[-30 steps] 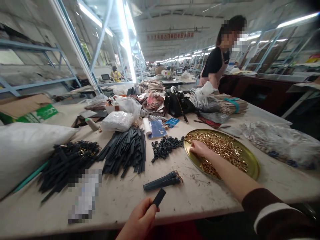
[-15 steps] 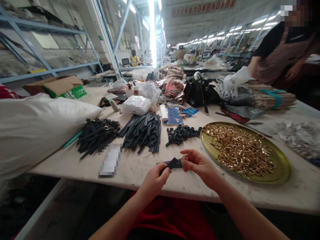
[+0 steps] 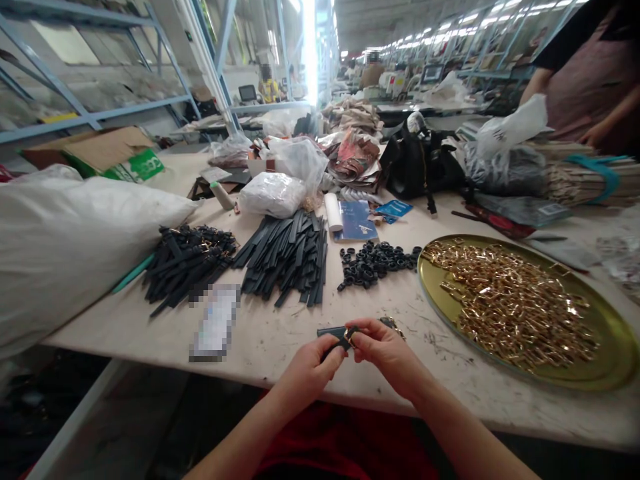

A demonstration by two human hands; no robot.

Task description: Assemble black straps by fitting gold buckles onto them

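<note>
Long factory workbenches run back under bright strip lights, and the near white tabletop (image 3: 280,333) is scuffed and crowded. Just above its front edge, both hands meet over a short black strap (image 3: 336,333). Its long axis lies roughly left to right, level with the table edge, the free end pointing left. The left hand (image 3: 306,369) pinches the strap from below with closed fingers; the right hand (image 3: 387,350) closes its thumb and forefinger on a small gold buckle (image 3: 350,335) at the strap's right end. Behind the right hand a bit of gold hardware (image 3: 395,325) lies on the table.

Half a second ago the hands were slightly apart, the strap tilted with one end raised; now they have drawn together and the strap sits flatter. A second ago the right hand was in the tray.

To the right lies a round brass tray (image 3: 613,357) heaped with gold buckles (image 3: 510,303). Farther back are a cluster of black loops (image 3: 375,260), a pile of black straps (image 3: 290,257), and a heap of finished straps (image 3: 187,263) beside a large white sack (image 3: 65,247). Another person's arm (image 3: 607,120) shows at the far right.
</note>
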